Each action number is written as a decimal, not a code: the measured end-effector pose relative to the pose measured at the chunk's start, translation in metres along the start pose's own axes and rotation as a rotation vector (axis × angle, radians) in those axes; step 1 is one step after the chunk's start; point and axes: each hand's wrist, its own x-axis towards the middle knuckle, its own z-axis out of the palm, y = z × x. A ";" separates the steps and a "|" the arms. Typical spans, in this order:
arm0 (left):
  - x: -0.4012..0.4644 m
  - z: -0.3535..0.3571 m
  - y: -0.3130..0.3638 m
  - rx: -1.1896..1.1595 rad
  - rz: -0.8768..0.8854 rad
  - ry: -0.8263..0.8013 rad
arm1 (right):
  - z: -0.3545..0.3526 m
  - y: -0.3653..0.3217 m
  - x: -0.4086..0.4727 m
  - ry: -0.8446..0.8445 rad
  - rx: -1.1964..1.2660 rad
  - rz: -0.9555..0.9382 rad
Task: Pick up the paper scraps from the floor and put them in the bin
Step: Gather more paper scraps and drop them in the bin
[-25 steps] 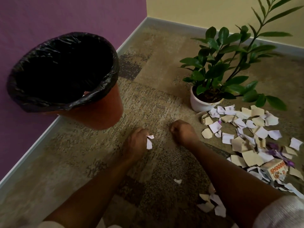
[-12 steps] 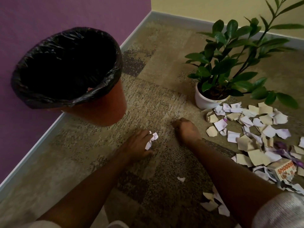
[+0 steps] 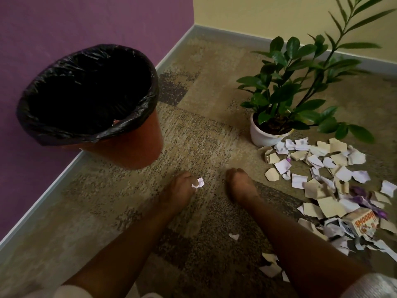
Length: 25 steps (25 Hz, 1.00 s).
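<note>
An orange bin (image 3: 133,147) lined with a black bag stands at the left by the purple wall. My left hand (image 3: 178,190) is low over the carpet in front of it, fingers closed on a small white paper scrap (image 3: 198,183). My right hand (image 3: 239,184) rests as a closed fist on the carpet beside it; whether it holds anything is hidden. A big pile of white, beige and purple paper scraps (image 3: 326,177) covers the floor to the right. A single scrap (image 3: 234,236) lies between my forearms, and more scraps (image 3: 270,265) lie under my right arm.
A potted plant in a white pot (image 3: 263,136) stands behind the pile, its leaves spreading over it. A small printed carton (image 3: 363,224) sits among the scraps at the right. Grey skirting runs along both walls into the corner.
My left hand has closed tighter around the white scrap, crumpling it, and lifted slightly toward the bin. The right fist has stayed in place. The view has shifted a little.
</note>
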 end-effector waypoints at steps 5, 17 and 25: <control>0.002 0.004 0.012 0.261 -0.094 -0.016 | -0.002 0.010 -0.001 0.052 0.432 0.269; 0.044 -0.071 0.105 -0.335 -0.127 0.457 | -0.110 -0.055 0.034 0.097 0.989 0.126; 0.050 -0.180 0.136 -0.403 -0.034 0.976 | -0.197 -0.147 0.042 0.162 1.043 -0.080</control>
